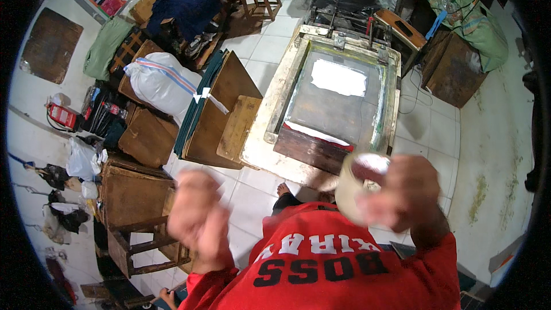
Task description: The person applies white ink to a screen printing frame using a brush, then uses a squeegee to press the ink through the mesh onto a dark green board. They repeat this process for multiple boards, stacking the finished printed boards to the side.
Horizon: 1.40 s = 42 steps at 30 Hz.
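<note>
My right hand point(410, 192) is raised at the right and grips a wide roll of tan packing tape point(348, 190), fingers over its near side and the open core facing up. My left hand point(201, 212) is held up at the left, apart from the roll. Motion smears its fingers, and whether it pinches a strip of tape is too blurred to tell. Beyond both hands lies a printing screen point(336, 116) in a frame on a pale, stained table point(258, 152). A white patch point(340, 78) shows on the screen, with a dark wooden strip point(310, 150) along its near end.
A wooden board point(229, 95) with dark green cloth beside it stands left of the table. Farther left are a white sack point(163, 80), a wooden stool point(152, 247) and a red extinguisher point(62, 116). A green sack point(468, 20) rests at the far right, near the wall.
</note>
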Motion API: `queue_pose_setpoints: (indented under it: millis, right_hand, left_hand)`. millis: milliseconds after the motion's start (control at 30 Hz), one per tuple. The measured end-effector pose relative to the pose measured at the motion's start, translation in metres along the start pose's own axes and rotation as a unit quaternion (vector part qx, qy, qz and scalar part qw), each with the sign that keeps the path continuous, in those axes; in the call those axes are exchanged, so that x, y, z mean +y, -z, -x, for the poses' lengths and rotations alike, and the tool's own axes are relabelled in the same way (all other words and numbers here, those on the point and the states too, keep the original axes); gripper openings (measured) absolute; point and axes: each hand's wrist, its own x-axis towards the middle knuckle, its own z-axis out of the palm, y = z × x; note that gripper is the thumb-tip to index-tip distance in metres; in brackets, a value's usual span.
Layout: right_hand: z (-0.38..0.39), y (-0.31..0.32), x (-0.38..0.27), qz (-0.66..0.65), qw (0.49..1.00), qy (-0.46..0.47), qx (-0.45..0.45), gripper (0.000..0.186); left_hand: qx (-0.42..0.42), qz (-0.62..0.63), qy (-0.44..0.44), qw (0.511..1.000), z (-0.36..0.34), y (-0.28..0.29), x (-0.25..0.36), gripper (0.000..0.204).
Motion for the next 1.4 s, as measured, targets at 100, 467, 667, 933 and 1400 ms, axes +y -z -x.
queue_pose_setpoints:
  millis: [100,467,667,933,1400]
  right_hand:
    - [-0.023,0.017,-0.029,-0.046,0.991,0.125,0.020,0.025]
    - [-0.142,-0.052,-0.004,-0.085,0.961,0.263,-0.016,0.020]
    - [-0.161,-0.220,0.087,-0.046,0.999,0.022,0.009,0.037]
    - [-0.085,-0.622,0.227,0.117,0.884,-0.239,-0.384,0.075]
    - [-0.032,-0.543,0.128,0.023,0.947,-0.290,-0.137,0.053]
  left_hand:
    - [0.116,0.102,-0.208,0.966,-0.017,0.004,0.024,0.013]
    - [0.210,-0.009,-0.253,0.944,-0.050,0.081,-0.037,0.015]
    - [0.235,-0.037,-0.212,0.948,-0.062,0.174,-0.134,0.017]
    - [0.213,-0.020,-0.094,0.972,-0.033,0.253,-0.270,0.058]
    - [0.095,-0.039,0.259,0.960,0.004,0.237,-0.370,0.079]
